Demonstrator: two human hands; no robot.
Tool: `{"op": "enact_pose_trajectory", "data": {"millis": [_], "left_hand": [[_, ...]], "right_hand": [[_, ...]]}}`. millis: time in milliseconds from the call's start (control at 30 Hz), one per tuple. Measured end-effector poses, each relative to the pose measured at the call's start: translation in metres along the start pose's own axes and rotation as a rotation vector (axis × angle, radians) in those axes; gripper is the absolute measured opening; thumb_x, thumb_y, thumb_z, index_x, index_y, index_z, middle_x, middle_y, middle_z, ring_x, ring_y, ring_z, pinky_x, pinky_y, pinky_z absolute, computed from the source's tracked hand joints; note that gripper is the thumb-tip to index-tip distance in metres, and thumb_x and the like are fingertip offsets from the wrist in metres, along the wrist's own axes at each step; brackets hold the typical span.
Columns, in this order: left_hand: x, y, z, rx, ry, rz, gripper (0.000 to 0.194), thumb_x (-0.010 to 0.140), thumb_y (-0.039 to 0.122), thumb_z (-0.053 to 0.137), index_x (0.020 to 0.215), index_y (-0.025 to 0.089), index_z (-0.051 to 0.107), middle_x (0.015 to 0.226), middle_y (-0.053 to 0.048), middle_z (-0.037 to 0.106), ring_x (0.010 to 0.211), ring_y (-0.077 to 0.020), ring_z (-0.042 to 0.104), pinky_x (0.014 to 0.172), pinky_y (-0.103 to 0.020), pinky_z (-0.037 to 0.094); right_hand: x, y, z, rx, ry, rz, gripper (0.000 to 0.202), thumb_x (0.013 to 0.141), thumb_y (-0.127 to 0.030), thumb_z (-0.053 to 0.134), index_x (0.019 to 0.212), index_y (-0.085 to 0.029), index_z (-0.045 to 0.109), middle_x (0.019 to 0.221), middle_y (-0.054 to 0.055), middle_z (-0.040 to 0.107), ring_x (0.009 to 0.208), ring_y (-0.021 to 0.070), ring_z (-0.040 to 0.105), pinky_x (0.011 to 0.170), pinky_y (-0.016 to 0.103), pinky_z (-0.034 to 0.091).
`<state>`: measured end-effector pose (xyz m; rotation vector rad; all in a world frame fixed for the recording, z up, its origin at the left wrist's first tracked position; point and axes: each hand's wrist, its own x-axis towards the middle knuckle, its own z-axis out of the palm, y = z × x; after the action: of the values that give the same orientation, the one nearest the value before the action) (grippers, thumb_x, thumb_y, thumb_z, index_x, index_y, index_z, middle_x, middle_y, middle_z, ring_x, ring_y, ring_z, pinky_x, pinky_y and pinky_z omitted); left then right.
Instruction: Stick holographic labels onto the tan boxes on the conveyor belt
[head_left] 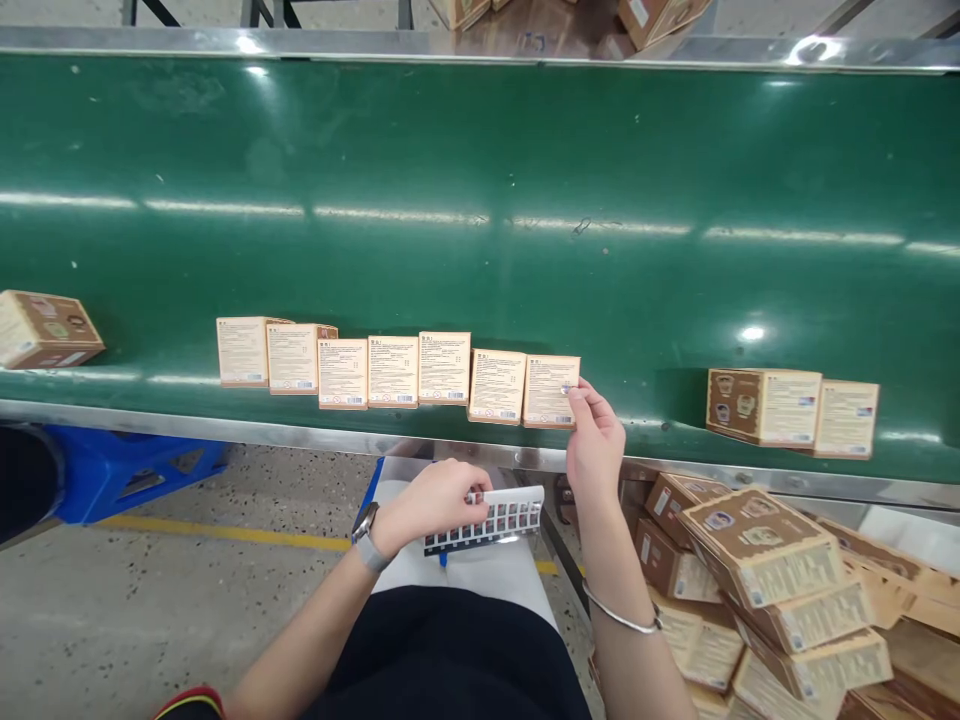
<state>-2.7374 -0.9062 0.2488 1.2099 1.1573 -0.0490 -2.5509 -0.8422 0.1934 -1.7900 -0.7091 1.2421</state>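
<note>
My left hand [450,497] pinches a sheet of small stickers [504,516], with pale and dark cells in rows, below the belt's near edge. At the right end of a row of small cartons, my right hand [598,432] has its thumb and bent forefinger at the right edge of a cream carton [551,392]. A tiny shiny sticker [566,389] shows at the fingertips against that carton's printed face. Left of it, touching or nearly so, stands another carton [497,385], followed by several more with their text faces up.
The green conveyor belt [450,140] has metal rails. Two cartons [780,408] with colourful stickers sit farther right; another carton [49,330] is far left. Stacked brown cartons [765,550] fill the lower right. A blue stool [135,470] stands lower left.
</note>
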Motion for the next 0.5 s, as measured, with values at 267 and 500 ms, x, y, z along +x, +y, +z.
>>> {"op": "enact_pose_trajectory", "data": {"millis": [267, 500], "left_hand": [[-0.004, -0.010, -0.005, 0.003, 0.000, 0.006, 0.015, 0.075, 0.014, 0.054, 0.071, 0.018, 0.067, 0.062, 0.001, 0.065, 0.054, -0.0129, 0.053, 0.051, -0.023, 0.032], [-0.009, -0.017, -0.008, -0.002, -0.003, 0.023, 0.014, 0.075, 0.015, 0.054, 0.072, 0.018, 0.067, 0.065, 0.000, 0.067, 0.056, -0.0133, 0.054, 0.052, -0.024, 0.032]], "right_hand": [[0.004, 0.002, 0.006, -0.075, 0.104, -0.106, 0.032, 0.071, -0.048, 0.071, 0.079, -0.018, 0.061, 0.114, 0.010, 0.067, 0.100, 0.0212, 0.063, 0.087, 0.036, 0.051], [0.000, 0.003, 0.010, -0.262, 0.201, -0.244, 0.029, 0.076, -0.045, 0.069, 0.084, -0.020, 0.058, 0.105, 0.010, 0.067, 0.093, 0.0216, 0.064, 0.088, 0.039, 0.050]]}}
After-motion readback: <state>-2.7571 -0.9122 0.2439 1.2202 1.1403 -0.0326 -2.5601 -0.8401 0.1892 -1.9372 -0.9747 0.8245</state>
